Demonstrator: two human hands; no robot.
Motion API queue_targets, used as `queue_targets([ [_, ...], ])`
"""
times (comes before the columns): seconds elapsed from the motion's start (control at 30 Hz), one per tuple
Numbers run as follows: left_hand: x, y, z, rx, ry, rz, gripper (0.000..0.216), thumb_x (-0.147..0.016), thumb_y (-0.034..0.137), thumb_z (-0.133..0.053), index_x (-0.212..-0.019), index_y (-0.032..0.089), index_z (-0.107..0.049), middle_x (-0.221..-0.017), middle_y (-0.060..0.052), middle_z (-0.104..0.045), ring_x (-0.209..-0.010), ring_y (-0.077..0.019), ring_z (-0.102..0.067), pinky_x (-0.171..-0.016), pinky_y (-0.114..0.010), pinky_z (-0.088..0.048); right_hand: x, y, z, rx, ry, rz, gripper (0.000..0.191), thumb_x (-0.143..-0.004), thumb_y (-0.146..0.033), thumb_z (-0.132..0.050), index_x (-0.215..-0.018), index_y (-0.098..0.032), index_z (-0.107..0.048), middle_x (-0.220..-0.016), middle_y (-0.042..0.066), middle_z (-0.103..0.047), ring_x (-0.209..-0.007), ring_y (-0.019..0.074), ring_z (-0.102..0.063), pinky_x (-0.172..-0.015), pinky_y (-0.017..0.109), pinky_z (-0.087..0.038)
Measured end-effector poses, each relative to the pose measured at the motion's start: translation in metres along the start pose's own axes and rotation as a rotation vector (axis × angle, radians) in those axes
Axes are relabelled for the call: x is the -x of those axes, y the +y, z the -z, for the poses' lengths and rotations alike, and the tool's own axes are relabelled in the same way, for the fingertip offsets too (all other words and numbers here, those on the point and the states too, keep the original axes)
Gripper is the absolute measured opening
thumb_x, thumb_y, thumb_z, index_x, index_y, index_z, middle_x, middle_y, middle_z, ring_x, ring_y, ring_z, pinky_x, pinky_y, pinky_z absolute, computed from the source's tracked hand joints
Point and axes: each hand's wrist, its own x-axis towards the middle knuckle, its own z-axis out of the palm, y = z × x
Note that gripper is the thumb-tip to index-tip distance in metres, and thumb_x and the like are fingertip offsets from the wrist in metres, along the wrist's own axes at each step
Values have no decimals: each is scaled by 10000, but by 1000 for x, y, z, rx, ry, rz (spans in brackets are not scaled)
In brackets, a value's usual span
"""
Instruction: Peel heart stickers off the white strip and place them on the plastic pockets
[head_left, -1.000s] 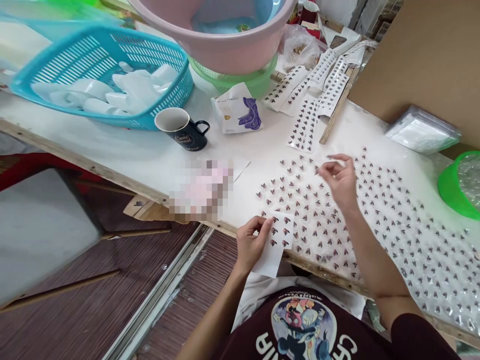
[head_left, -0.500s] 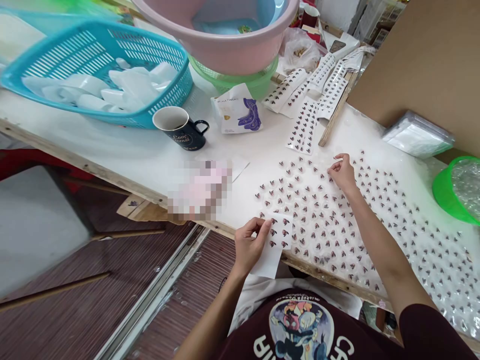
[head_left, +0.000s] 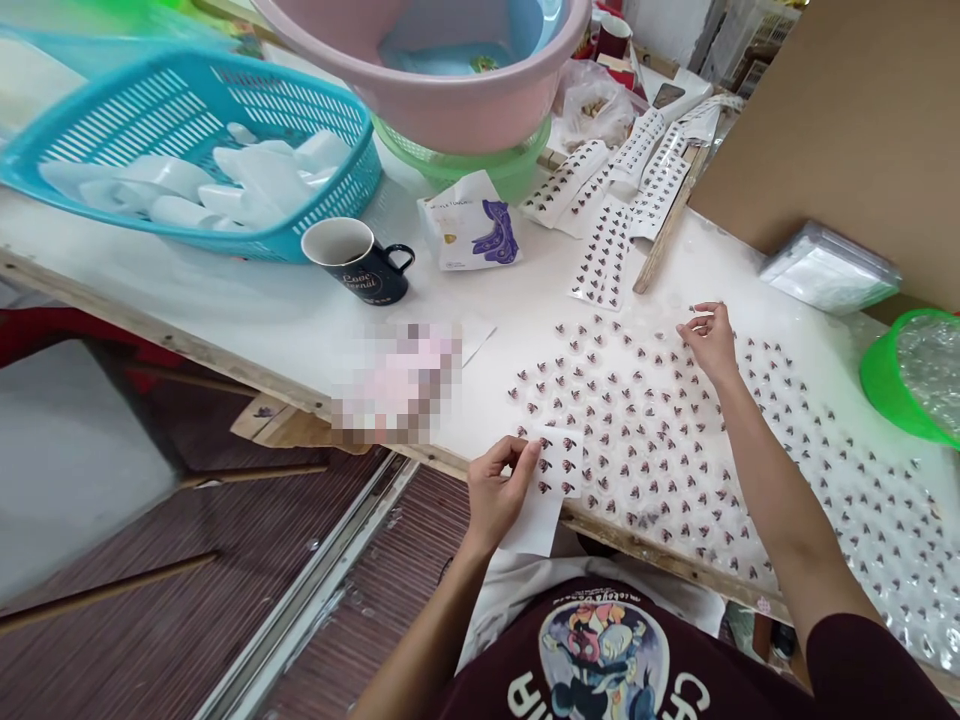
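Note:
Between the thumb and fingers of my left hand (head_left: 501, 492), at the table's front edge, is a white sticker sheet (head_left: 561, 465) with a few small dark-and-pink printed figures. Its blank lower part hangs over the edge. My right hand (head_left: 709, 340) is over the far side of the spread-out pieces, thumb and index finger close together and another finger raised. Whatever it pinches, if anything, is too small to make out. Many small clear round pieces (head_left: 634, 465), most bearing the same printed figure, cover the table around and under my right arm.
More printed sticker sheets (head_left: 604, 250) lie beyond, beside a wooden strip (head_left: 671, 225). A dark mug (head_left: 367, 275), a white packet (head_left: 472, 225), a blue basket (head_left: 300, 225) and a pink basin (head_left: 450, 105) stand left. Rightward are clear packs (head_left: 829, 275) and a green bowl (head_left: 881, 375).
My right hand has moved a little to the right across the pieces. My left hand stays in place with the sticker sheet.

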Motion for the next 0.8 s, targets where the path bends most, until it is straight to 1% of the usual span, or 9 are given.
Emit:
queue_targets([
  [0.1,0,-1,-1,5,-3,4,321,-890,393,-649,-652,179,-622,-571,3,-559,-537,-122,-467,-537,-240,-380,-2,3,1,-50,25,-13,403,-748,-356,-647,-1090,-239,-470,-850,-11,-611,-690,157,-551,-735,317,-479],
  [0.17,0,-1,-1,6,-4,2,321,-891,388,-648,-649,179,-614,-569,7,-545,-537,-120,-457,-538,-240,-373,-2,3,2,-13,46,2,345,-761,-352,-631,-1062,-229,-519,-868,1,-624,-705,157,-550,-758,321,-476],
  [0.27,0,0,-1,-4,-4,-6,322,-897,375,-641,-644,180,-597,-560,17,-515,-530,-114,-433,-528,-237,-353,-2,3,2,82,6,-14,216,-772,-370,-618,-915,-209,-611,-917,31,-645,-720,157,-545,-795,334,-470],
  [0.33,0,1,-1,-12,-7,-8,322,-898,371,-639,-643,180,-592,-557,20,-503,-528,-112,-424,-524,-236,-346,-3,4,3,107,-40,-48,194,-773,-382,-613,-819,-196,-641,-875,40,-661,-710,162,-553,-770,333,-471],
  [0.47,0,1,-2,-15,-9,-20,318,-900,360,-636,-644,179,-587,-555,24,-494,-528,-109,-418,-523,-233,-345,-5,6,2,108,-119,-106,172,-746,-343,-621,-765,-178,-667,-738,30,-675,-660,167,-569,-667,308,-462],
  [0.67,-1,0,-1,-15,-12,-30,307,-910,324,-626,-646,174,-579,-556,32,-482,-531,-101,-404,-517,-226,-334,-7,1,-1,166,-137,-142,153,-727,-315,-621,-738,-172,-673,-700,31,-688,-630,164,-585,-630,291,-463],
  [0.8,-1,1,-1,-16,-15,-31,296,-911,309,-625,-651,175,-580,-555,34,-482,-526,-99,-402,-513,-225,-331,-6,-4,-5,216,-149,-134,122,-732,-291,-611,-726,-182,-666,-728,36,-701,-673,174,-609,-656,287,-468],
])
